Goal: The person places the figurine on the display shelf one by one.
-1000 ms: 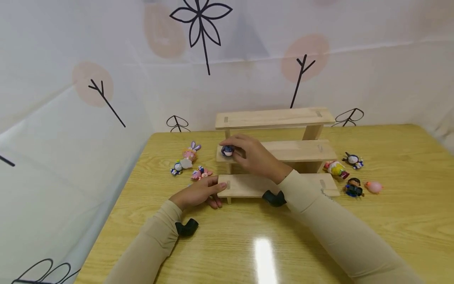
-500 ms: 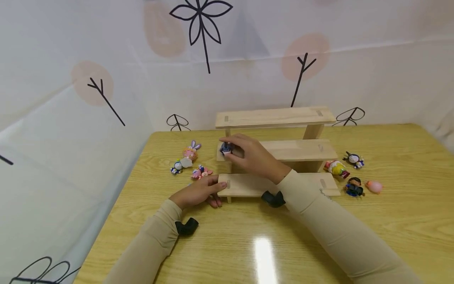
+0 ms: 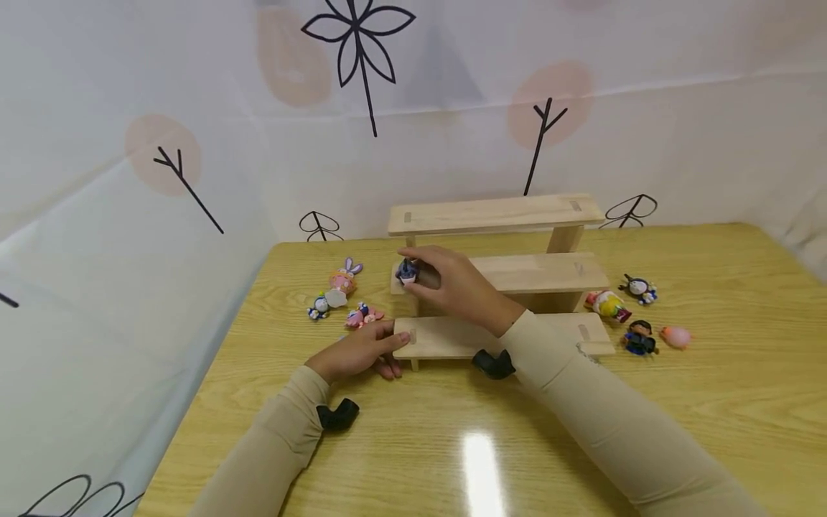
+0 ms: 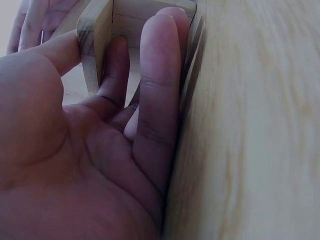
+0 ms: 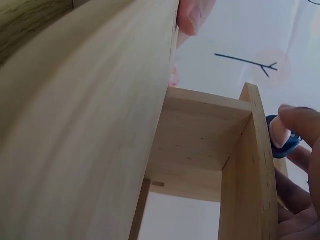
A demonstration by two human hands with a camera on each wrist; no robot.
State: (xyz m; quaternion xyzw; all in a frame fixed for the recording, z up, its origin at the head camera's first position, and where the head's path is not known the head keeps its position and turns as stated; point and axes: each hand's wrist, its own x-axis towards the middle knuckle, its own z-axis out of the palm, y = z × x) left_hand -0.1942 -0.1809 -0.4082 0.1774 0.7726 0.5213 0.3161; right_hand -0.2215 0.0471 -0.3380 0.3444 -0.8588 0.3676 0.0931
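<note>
Placement is under way: right hand [image 3: 452, 283] pinches small blue toy figure [image 3: 407, 271] on 3-tier pale wooden shelf [image 3: 549, 273]; left hand [image 3: 355, 352], fingers straight, steadies it. Next, likely: release upright.

From my head feed the blue figure [image 3: 407, 272] is half covered by the right hand [image 3: 452, 287]; can't read its face. Left hand [image 3: 358, 352] fingertips vanish under the lowest shelf [image 3: 452, 336]. Side toys [image 3: 639, 337] too small to identify.
</note>
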